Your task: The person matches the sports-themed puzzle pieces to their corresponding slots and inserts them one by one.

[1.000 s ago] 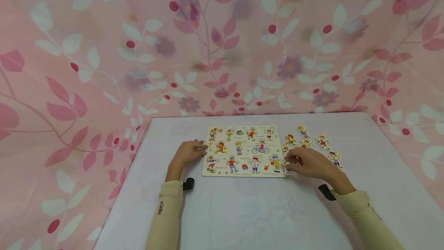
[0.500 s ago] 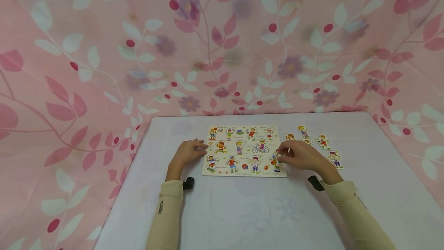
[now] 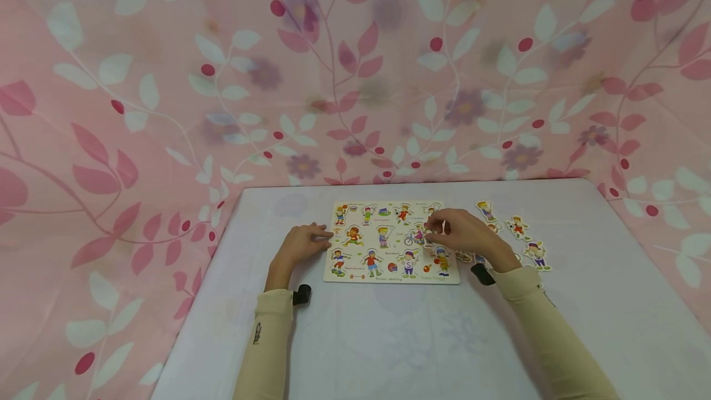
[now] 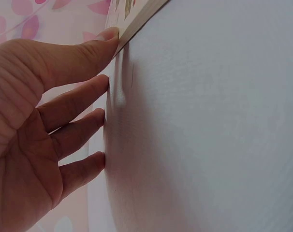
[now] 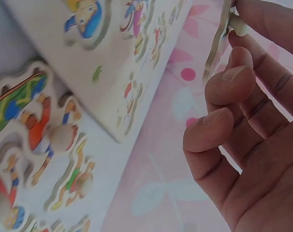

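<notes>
My right hand (image 3: 469,236) is over the right part of a wooden puzzle board (image 3: 369,238) printed with children playing sports. It pinches a flat puzzle piece (image 5: 215,43), seen edge-on in the right wrist view, by its small knob (image 5: 237,25). The picture on that piece is turned away there. At the board's left edge rests my left hand (image 3: 302,244), fingers extended. In the left wrist view its thumb (image 4: 95,48) touches the board's edge (image 4: 141,20), while the other fingertips are on the tablecloth.
Right of the board lie several loose knobbed pieces, among them a baseball player (image 3: 537,256), a footballer (image 3: 518,227) and a skateboarder (image 5: 40,116). My right forearm partly covers this group. A white cloth (image 3: 389,332) covers the table, and a pink floral curtain (image 3: 355,79) hangs behind.
My right hand has moved left and away from me, from the loose pieces to over the board near the cyclist picture, carrying a piece. The left hand has stayed put.
</notes>
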Action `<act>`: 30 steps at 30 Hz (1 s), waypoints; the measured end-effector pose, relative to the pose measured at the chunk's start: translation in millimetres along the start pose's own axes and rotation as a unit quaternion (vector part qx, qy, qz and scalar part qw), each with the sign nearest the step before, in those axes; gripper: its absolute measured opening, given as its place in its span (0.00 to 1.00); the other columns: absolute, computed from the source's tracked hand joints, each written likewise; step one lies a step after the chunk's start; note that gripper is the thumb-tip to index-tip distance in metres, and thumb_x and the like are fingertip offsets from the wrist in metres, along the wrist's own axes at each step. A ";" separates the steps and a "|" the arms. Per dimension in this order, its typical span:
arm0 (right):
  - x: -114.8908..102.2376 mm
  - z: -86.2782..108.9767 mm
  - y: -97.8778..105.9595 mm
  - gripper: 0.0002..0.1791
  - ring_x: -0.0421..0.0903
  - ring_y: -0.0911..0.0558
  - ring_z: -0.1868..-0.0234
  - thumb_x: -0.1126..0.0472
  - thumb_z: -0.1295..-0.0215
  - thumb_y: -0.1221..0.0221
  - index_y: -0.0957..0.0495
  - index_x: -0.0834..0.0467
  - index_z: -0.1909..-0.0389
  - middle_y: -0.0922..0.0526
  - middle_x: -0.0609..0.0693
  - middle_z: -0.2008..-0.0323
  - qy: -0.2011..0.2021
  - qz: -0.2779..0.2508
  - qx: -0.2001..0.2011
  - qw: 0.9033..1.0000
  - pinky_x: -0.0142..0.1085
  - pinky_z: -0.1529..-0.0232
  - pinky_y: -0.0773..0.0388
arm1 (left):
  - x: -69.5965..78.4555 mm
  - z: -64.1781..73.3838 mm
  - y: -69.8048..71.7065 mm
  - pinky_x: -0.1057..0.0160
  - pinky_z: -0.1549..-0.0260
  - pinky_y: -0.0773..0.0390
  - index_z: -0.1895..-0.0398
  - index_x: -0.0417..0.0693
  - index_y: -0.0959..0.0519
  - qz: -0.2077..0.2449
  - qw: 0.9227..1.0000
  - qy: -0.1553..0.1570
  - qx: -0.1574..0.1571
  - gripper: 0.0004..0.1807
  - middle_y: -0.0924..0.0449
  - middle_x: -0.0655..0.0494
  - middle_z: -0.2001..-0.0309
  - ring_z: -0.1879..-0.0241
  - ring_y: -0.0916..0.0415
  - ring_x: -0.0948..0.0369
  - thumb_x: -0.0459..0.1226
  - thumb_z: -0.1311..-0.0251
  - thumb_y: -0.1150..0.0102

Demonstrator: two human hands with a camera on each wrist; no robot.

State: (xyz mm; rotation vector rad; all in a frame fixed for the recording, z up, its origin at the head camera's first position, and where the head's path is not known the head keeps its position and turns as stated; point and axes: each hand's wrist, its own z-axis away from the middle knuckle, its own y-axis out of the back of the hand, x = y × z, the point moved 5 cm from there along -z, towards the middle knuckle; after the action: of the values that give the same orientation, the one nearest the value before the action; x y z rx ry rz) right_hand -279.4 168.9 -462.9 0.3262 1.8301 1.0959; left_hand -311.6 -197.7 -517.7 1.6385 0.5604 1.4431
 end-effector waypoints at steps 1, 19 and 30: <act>-0.4 -3.8 -0.6 0.09 0.43 0.28 0.74 0.56 0.40 0.30 0.20 0.51 0.64 0.25 0.41 0.72 0.005 -0.001 0.001 1.000 0.35 0.73 0.28 | -0.6 -0.1 -0.2 0.45 0.32 0.42 0.51 0.51 0.13 0.000 1.000 -0.001 0.001 0.16 0.23 0.50 0.40 0.32 0.36 0.47 0.41 0.43 0.30; -4.3 -65.2 -15.3 0.08 0.43 0.27 0.77 0.57 0.40 0.31 0.19 0.53 0.63 0.24 0.43 0.76 0.035 -0.025 0.017 0.999 0.36 0.74 0.29 | -3.7 -2.2 -3.1 0.44 0.32 0.44 0.50 0.54 0.13 -0.003 1.000 0.004 -0.011 0.16 0.24 0.52 0.38 0.31 0.37 0.49 0.43 0.41 0.31; -12.5 -98.4 -27.5 0.09 0.41 0.27 0.76 0.54 0.38 0.32 0.18 0.54 0.62 0.23 0.42 0.76 0.034 0.015 0.008 0.999 0.37 0.73 0.29 | -6.2 -2.7 -2.9 0.46 0.32 0.43 0.50 0.53 0.13 -0.006 1.000 0.002 -0.002 0.15 0.23 0.52 0.40 0.31 0.36 0.50 0.43 0.41 0.31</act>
State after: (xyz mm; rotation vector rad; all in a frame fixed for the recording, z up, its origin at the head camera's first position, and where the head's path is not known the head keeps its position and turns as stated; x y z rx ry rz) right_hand -348.0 92.1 -462.3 0.3301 1.9013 1.1259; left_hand -315.0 -200.3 -523.6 1.6268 0.5670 1.4381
